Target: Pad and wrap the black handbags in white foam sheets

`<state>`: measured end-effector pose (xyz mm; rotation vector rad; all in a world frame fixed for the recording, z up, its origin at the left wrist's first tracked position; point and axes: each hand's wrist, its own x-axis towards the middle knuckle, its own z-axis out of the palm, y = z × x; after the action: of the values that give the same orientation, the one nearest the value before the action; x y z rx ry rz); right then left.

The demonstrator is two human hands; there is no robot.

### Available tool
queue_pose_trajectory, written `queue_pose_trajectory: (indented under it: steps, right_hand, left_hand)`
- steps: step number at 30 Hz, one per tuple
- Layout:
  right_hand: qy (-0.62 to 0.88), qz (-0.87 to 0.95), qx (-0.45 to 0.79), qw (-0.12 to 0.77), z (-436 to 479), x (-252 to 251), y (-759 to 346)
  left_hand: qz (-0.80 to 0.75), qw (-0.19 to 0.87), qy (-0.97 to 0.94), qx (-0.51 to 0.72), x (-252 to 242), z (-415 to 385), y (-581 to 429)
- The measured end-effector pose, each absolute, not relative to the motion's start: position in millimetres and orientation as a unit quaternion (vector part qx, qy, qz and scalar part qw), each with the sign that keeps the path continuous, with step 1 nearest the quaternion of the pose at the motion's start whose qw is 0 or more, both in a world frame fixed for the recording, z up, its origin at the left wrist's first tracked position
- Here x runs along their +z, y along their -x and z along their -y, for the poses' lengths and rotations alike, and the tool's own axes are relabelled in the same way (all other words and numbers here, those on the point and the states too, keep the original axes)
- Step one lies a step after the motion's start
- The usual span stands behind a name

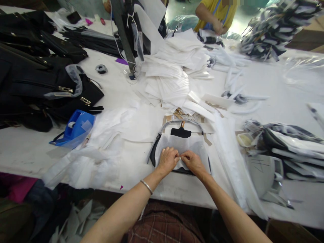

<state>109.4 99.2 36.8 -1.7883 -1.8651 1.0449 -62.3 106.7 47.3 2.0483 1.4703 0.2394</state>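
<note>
A black handbag (152,156) lies flat on the table before me, its wrapped handle (165,124) curving away at the far side. A white sheet (193,145) covers most of the bag's front, and a black flap (180,132) with a metal clasp shows above it. My left hand (168,159) rests on the sheet with its fingers pinched together. Close beside it, fingertips almost meeting, my right hand (192,162) pinches too. Whatever small bit lies between the fingers is too small to make out.
Black bags (37,81) pile up at the left, near a blue tape dispenser (79,126). White sheets (167,81) are stacked beyond the handbag, beside a metal post (124,37). Wrapped bags (296,148) stand at the right. Across the table is a person in yellow (215,15).
</note>
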Motion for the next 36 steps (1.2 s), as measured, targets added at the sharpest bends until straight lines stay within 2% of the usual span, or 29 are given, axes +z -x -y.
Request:
queue_pose_trajectory:
  steps: [8, 15, 25, 32, 36]
  right_hand:
    - [0.629, 0.693, 0.291, 0.199, -88, 31, -99]
    - [0.563, 0.729, 0.346, 0.179, -85, 45, -105]
    - [0.649, 0.662, 0.308, 0.213, -82, 30, -97]
    - [0.644, 0.642, 0.36, 0.21, -89, 36, -103]
    - [0.64, 0.654, 0.349, 0.201, -90, 36, -103]
  left_hand:
    - [-0.56, 0.258, -0.78, 0.108, 43, -102, 59]
    - [-0.503, 0.281, -0.806, 0.133, 40, -100, 72]
    - [-0.474, 0.301, -0.813, 0.156, 35, -98, 75]
    - [-0.467, 0.295, -0.82, 0.149, 32, -98, 74]
    - [-0.464, 0.292, -0.824, 0.143, 34, -99, 74]
